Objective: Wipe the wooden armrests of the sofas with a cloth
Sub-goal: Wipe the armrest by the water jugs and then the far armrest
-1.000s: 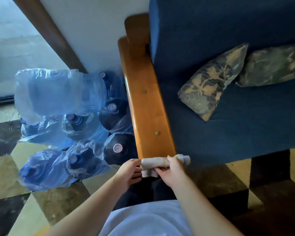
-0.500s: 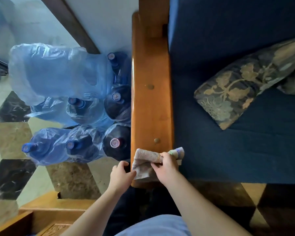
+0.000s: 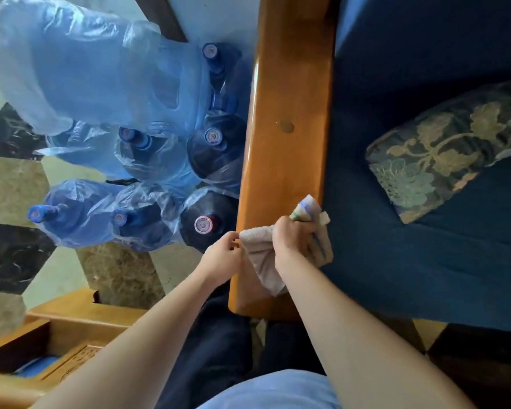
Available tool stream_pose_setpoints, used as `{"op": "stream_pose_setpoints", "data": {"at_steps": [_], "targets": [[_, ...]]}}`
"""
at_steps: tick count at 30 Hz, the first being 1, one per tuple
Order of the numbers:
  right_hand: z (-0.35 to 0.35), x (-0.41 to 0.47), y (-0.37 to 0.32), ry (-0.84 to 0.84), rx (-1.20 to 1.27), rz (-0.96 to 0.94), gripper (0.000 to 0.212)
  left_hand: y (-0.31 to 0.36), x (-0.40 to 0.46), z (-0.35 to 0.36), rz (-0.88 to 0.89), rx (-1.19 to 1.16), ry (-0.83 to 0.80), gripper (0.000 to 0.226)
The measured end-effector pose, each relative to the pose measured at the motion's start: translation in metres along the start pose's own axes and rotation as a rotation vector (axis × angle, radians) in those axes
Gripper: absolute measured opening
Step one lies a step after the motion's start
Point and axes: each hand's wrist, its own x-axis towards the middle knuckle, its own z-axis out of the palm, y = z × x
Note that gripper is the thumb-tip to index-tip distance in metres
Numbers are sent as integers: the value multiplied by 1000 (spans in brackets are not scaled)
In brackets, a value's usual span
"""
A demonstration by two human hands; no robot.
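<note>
A long wooden armrest runs up the middle of the view, along the left side of a blue sofa. A pale cloth lies bunched over the armrest's near end. My right hand grips the cloth on top of the wood, and one end of the cloth sticks out past my fingers toward the sofa seat. My left hand pinches the cloth's left edge at the outer side of the armrest.
Several large blue water bottles wrapped in plastic crowd the floor just left of the armrest. A patterned cushion lies on the sofa seat. Another wooden piece of furniture sits at the lower left on the tiled floor.
The view has come closer over the armrest. My right hand has slid the cloth up onto the armrest's top, and my left hand has followed to the cloth's left edge.
</note>
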Motion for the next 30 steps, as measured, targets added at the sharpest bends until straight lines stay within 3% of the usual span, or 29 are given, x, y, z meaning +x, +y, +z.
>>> {"op": "stream_pose_setpoints", "data": {"at_steps": [4, 7, 9, 14, 17, 22, 27, 30], "targets": [[12, -3, -14, 47, -298, -428, 58, -24, -4, -8, -97, -119, -77, 42], [14, 3, -21, -91, -690, -744, 63, -50, -11, -6, -171, -226, -15, 43], [14, 5, -21, -179, -917, -904, 52, -70, -17, 1, -219, -303, 22, 42], [8, -6, 29, -359, -1227, -1284, 33, -91, -36, 12, -134, 40, 189, 52], [-8, -8, 79, -494, -1306, -1405, 32, -87, -40, 15, -80, 26, 249, 54], [-45, 10, 124, -725, -1381, -1570, 27, -64, -33, 17, 174, 138, 294, 52], [-75, 34, 117, -576, -1197, -1600, 26, -14, 2, 15, 484, 401, 286, 61], [-87, 43, 118, -530, -1194, -1491, 56, 27, 34, 2, 552, 556, 204, 74]]}}
